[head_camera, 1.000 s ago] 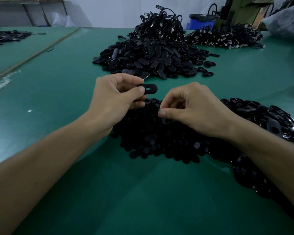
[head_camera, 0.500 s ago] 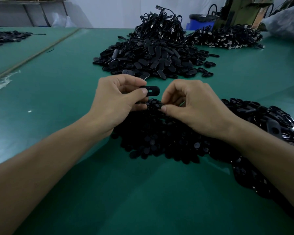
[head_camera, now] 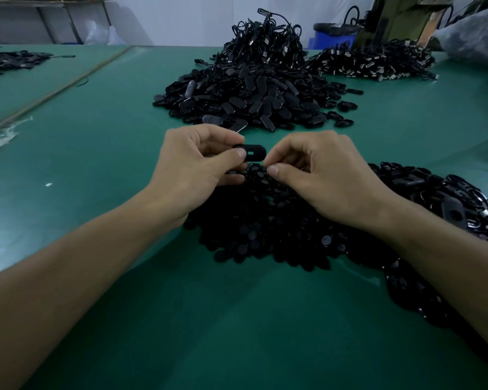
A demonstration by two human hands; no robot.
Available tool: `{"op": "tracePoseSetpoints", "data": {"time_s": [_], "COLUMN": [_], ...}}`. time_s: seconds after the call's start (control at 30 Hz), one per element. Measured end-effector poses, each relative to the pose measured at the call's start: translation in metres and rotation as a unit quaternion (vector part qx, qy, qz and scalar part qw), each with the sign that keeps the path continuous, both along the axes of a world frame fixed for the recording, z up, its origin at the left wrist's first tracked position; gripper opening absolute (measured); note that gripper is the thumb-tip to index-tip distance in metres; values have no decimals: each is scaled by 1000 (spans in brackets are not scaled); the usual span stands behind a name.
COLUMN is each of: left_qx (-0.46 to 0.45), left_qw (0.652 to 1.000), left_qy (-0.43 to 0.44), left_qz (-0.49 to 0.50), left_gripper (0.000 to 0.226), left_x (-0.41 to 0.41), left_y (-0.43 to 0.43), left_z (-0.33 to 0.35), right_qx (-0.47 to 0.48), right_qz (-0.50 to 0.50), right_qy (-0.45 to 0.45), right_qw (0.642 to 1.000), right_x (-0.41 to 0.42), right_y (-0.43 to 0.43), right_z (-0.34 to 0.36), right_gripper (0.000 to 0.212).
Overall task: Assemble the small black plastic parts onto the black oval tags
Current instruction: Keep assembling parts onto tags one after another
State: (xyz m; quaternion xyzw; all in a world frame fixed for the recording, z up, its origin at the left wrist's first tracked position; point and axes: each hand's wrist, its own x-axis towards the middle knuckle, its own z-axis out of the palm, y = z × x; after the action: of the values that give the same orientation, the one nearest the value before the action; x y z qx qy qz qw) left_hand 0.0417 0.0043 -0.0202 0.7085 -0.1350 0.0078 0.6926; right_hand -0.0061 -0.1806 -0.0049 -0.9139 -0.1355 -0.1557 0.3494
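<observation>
The left hand (head_camera: 192, 167) hovers just above the green table (head_camera: 96, 142), at about 11 o'clock from the middle of the view. Its grip is clamped on one black oval plastic tag (head_camera: 255, 152): the thumb lies over the tag's left end and the curled fingers sit behind it. The tag lies level and lengthwise, and its free end, with a small slot, points toward 3 o'clock.

The right hand (head_camera: 330, 175) sits just at 3 o'clock of that tag. Its fingers are curled, and thumb and forefinger meet at the tag's right end. I cannot tell whether its grip is closed on a small part, because the spot between the fingertips is too dark and small.

Under both hands, spreading toward 6 o'clock, lies a flat pile of small black round plastic parts (head_camera: 265, 232). At 3 o'clock of it, past the right wrist, lies a heap of black tags mixed with shiny bits (head_camera: 457, 198).

At 12 o'clock, well apart from the hands, stands a large mound of loose black oval tags (head_camera: 251, 99), topped by a tangle of black cords (head_camera: 265, 38). At 1 o'clock lies another dark heap of corded pieces (head_camera: 378, 63), with a blue bin (head_camera: 330, 39) behind it. At 10 o'clock, far off, lies a low dark pile (head_camera: 9, 60).
</observation>
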Motion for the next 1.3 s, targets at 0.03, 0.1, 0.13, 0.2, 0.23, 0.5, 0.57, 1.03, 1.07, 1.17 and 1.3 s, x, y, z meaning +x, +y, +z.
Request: {"op": "tracePoseSetpoints", "data": {"time_s": [0.03,0.1,0.13,0.2,0.23,0.5,0.57,1.03,1.07,1.17,1.3], "left_qx": [2,12,20,32,35,58,59,47,50,56,54], "left_qw": [1000,1000,1000,999,999,997,997,996,996,996,996], "left_qy": [-2,-8,-13,-19,-23,-43,-45,-24,-26,-36,-45], "left_qz": [0,-3,-7,-14,-18,-24,-29,-65,-64,-62,-61], "left_gripper": [14,14,13,13,14,16,14,27,28,30,31], "left_x": [0,-1,-1,-3,-5,-11,-12,-14,-13,-14,-14], "left_y": [0,0,-1,-2,-3,-8,-9,-9,-9,-9,-9], "left_z": [0,0,0,0,0,1,1,2,1,1,1], "right_qx": [-1,-1,2,19,30,43,46,60,67,79,106], "right_qz": [-1,0,1,2,0,-24,-27,-44,-47,-48,-47], "right_qy": [-3,-16,-24,-32,-30,-44,-44,-15,-7,19,25], "right_qw": [1000,1000,1000,999,999,998,998,997,997,996,993], "right_x": [0,0,0,0,0,-1,-1,-1,-1,-1,0], "right_y": [0,0,1,0,0,2,2,2,1,0,0], "right_z": [0,0,0,0,0,3,4,2,3,3,4], "right_gripper": [8,13,16,20,20,11,11,16,18,21,26]}}
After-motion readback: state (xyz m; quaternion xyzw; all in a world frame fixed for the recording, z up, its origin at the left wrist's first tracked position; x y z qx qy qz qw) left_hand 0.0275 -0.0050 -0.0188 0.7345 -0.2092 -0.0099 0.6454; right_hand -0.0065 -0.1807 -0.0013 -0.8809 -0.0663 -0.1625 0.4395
